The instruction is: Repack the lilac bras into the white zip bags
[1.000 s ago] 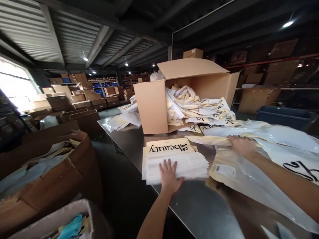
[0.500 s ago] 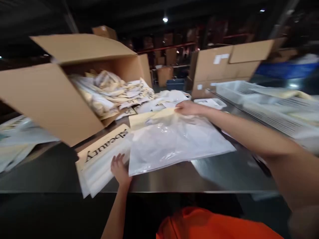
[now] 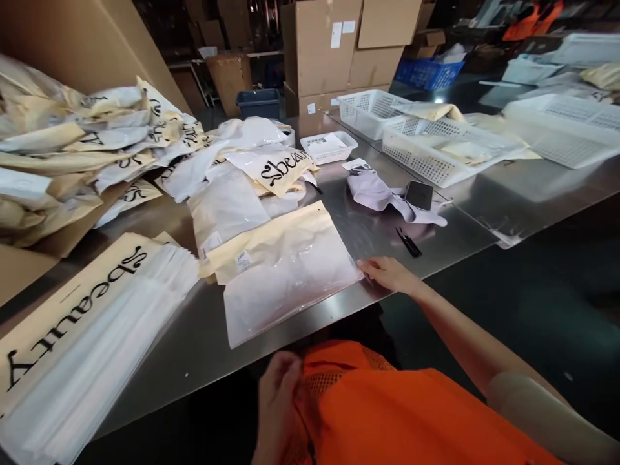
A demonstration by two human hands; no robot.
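Note:
My right hand [image 3: 385, 272] pinches the right corner of a plastic bag [image 3: 290, 261], cream along its top and clear-white below, with a small label. The bag lies flat near the table's front edge. Below the table edge, my left hand [image 3: 278, 394] is curled against the orange vest [image 3: 368, 400], slightly blurred; whatever its fingers hold is hidden. To the left is a stack of flat bags [image 3: 106, 323] printed "sbeauty". Behind the held bag, a heap of filled bags [image 3: 242, 155] rests on the table.
A large open carton [image 3: 140, 51] full of bags stands at the left. A lilac cloth [image 3: 371, 188], a dark phone-like object [image 3: 419, 195] and a black pen-like item [image 3: 408, 243] lie right of centre. White baskets [image 3: 421, 152] line the back right of the metal table [image 3: 460, 232].
The bag in my right hand has come down onto the table, and that hand has moved from its top edge to its right corner. My left hand has left the printed stack for the vest.

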